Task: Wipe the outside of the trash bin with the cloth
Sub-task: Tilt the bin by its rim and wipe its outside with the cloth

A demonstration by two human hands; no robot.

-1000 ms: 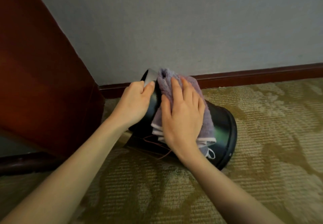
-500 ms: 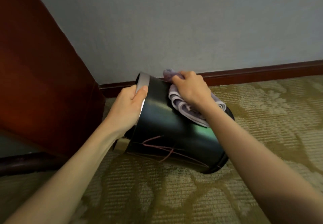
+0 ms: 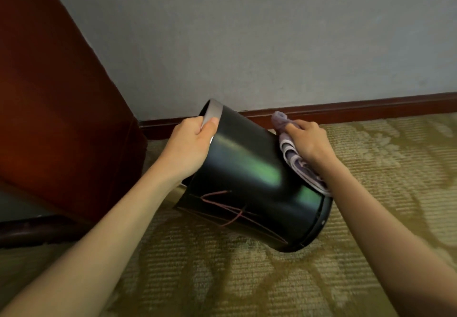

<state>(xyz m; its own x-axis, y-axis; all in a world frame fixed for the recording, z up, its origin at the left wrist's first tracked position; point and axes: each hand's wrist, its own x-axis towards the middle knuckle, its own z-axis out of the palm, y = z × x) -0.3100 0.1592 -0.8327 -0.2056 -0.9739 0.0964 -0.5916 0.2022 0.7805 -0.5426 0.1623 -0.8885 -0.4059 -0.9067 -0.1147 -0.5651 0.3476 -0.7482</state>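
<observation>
While the trash bin (image 3: 247, 175) is tipped over on the carpet (image 3: 222, 279), near the baseboard (image 3: 346, 108), only its lower base edge appears to bear on the floor.

- Long axis: slants from upper left to lower right. The mouth, with its silver rim band (image 3: 212, 111), points up and left toward the wall (image 3: 247, 44); the base points down and right, toward the viewer's side.
- Left hand (image 3: 190, 143): clamped on the rim, thumb on the outer wall, fingers hooked over the edge. It carries the tilt.
- Right hand (image 3: 309, 141): curled round the folded lilac cloth (image 3: 294, 158), pressing it to the bin's far right flank.

Risks, as I judge them:
- The shell is glossy and round. A hard sideways rub from the right could roll the bin about its axis or twist the rim out of the left grip, dropping it.
- The cloth is bunched, one end sticking up loose. It may ride off the curve and wipe nothing.
- The underside against the carpet is easily missed unless the bin is turned.
- Thin pinkish lines low on the near side: scratches or threads, cannot tell.
</observation>
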